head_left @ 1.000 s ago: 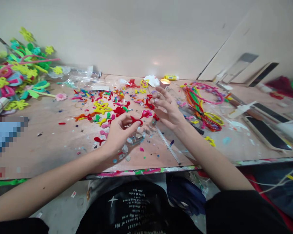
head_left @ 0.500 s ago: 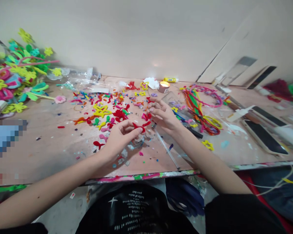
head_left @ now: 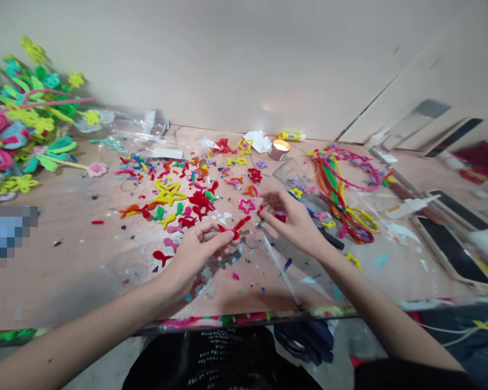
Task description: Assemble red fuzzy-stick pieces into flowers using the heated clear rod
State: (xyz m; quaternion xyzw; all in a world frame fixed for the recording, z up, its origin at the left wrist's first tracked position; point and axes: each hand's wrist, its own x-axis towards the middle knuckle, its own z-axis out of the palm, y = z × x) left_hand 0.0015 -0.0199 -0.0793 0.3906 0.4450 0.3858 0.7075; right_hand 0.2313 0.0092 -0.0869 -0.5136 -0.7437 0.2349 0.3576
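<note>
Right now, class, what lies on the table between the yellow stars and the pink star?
The head view shows mainly a heap of red pieces there, with a green piece beside it, toward the pink star.

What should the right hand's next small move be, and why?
Probably bring the right hand toward the red fuzzy piece: the left hand pinches it, one end sticks out toward the right hand, and the hands are apart.

I count one red fuzzy piece (head_left: 236,234) in my left hand (head_left: 196,249), one lit candle (head_left: 279,153) and one yellow tube (head_left: 291,136) at one o'clock, two flat-lying phones (head_left: 453,249) at three, one pink star (head_left: 250,203) at twelve.
</note>
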